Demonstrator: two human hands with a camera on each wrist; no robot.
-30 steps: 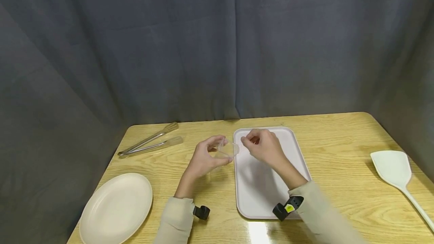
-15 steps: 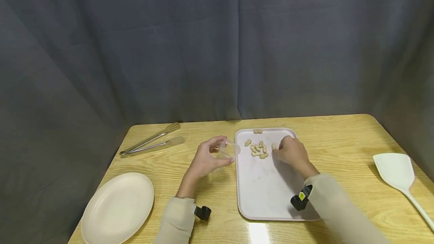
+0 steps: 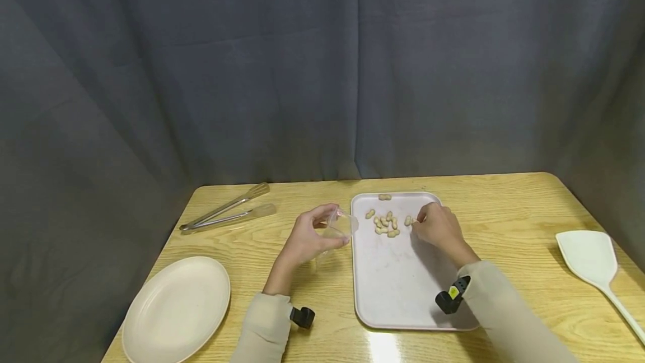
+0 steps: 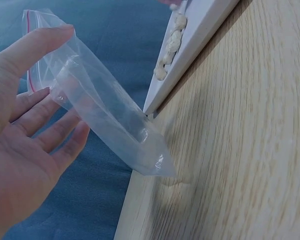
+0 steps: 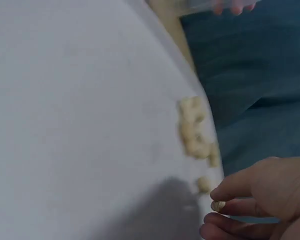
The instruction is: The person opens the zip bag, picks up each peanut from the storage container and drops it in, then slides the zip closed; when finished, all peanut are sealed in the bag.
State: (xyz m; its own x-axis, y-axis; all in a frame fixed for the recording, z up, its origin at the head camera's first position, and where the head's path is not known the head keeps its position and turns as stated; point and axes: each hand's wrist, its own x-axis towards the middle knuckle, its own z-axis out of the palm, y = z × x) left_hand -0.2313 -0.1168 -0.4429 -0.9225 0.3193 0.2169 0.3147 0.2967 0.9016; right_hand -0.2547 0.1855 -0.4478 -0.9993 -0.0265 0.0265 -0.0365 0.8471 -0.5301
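My left hand (image 3: 307, 237) holds a clear zip bag (image 4: 107, 105) by its mouth, thumb on one side and fingers on the other. The bag's mouth gapes, its red seal line showing in the left wrist view, and its body hangs by the tray's left edge. Over the right side of the pale tray (image 3: 390, 290), my right hand (image 3: 437, 228) pinches a peanut (image 5: 218, 205) between thumb and fingertips. Another unshelled peanut (image 3: 408, 220) lies just left of those fingertips. Several more peanuts (image 3: 383, 222) are clustered toward the tray's far half.
Metal tongs (image 3: 224, 212) lie spread at the back left of the wooden table (image 3: 509, 223). A round cream plate (image 3: 176, 310) sits at the front left. On the right lies a white spatula (image 3: 587, 256). Dark curtains (image 3: 282, 71) hang behind and at the sides.
My right hand has moved from beside the bag to the tray's right side, uncovering the peanuts, and now pinches one there. The left hand and bag have hardly moved.
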